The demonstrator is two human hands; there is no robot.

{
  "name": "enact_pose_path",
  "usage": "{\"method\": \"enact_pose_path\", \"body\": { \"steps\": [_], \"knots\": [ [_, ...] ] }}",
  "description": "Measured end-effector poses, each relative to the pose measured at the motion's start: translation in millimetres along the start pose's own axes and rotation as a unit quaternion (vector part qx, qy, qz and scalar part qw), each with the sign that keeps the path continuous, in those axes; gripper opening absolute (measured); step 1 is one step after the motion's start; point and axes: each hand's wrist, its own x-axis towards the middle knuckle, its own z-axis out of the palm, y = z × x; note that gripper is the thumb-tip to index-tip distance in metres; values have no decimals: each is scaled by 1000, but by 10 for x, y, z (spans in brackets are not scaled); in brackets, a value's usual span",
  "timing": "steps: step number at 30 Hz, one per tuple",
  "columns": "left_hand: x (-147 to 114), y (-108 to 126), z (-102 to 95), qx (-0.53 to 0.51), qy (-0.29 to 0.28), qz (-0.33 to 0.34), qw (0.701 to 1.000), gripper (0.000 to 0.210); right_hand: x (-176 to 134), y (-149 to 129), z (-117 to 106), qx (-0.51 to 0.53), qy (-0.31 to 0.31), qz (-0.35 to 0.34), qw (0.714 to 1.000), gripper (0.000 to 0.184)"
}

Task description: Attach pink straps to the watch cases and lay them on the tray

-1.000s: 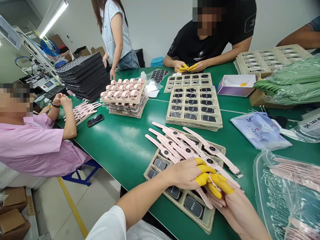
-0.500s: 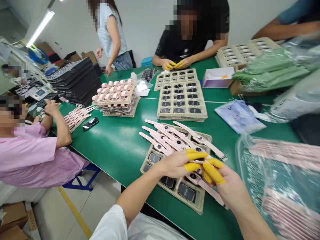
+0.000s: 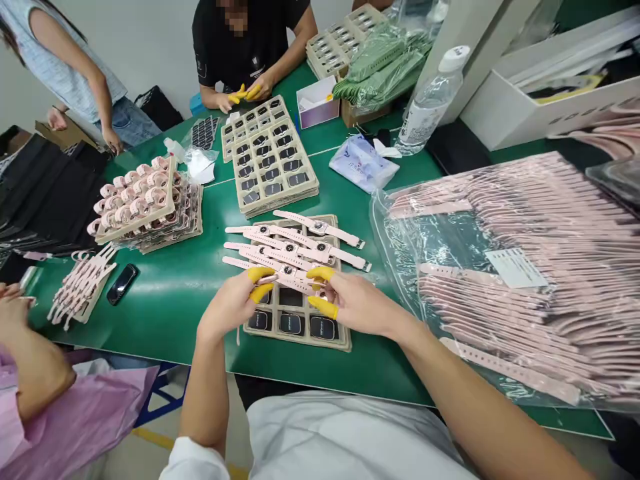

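Note:
My left hand (image 3: 233,297), in yellow finger cots, pinches a pink watch strap (image 3: 239,335), whose end hangs below the fingers. My right hand (image 3: 353,301), also in yellow cots, has thumb and finger closed around a pink smartwatch (image 3: 323,294), partly hidden by the fingers. Whether both hands hold one watch I cannot tell. Under them lies a beige compartment tray (image 3: 305,337) with dark watch faces (image 3: 291,324) in its near cells. Several pink-strapped watches (image 3: 290,248) lie back-up across its far part, sensors showing.
A clear bag (image 3: 400,233) of pink straps lies at right. Beyond the tray are stacked trays of watch faces (image 3: 270,175), a bottle (image 3: 430,100) and a tissue pack (image 3: 363,163). Stacked pink watches (image 3: 135,193) and a phone (image 3: 123,283) are left. Co-workers sit opposite and at left.
My view has swung right and down, showing more of the strap bag. My hands have moved apart, from close together over the watches to either side of the tray.

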Motion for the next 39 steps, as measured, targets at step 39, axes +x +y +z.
{"method": "enact_pose_path", "body": {
  "steps": [39],
  "knots": [
    [-326, -431, 478, 344, 21, -4, 939, 29, 98, 969, -343, -200, 289, 253, 901, 47]
  ]
}}
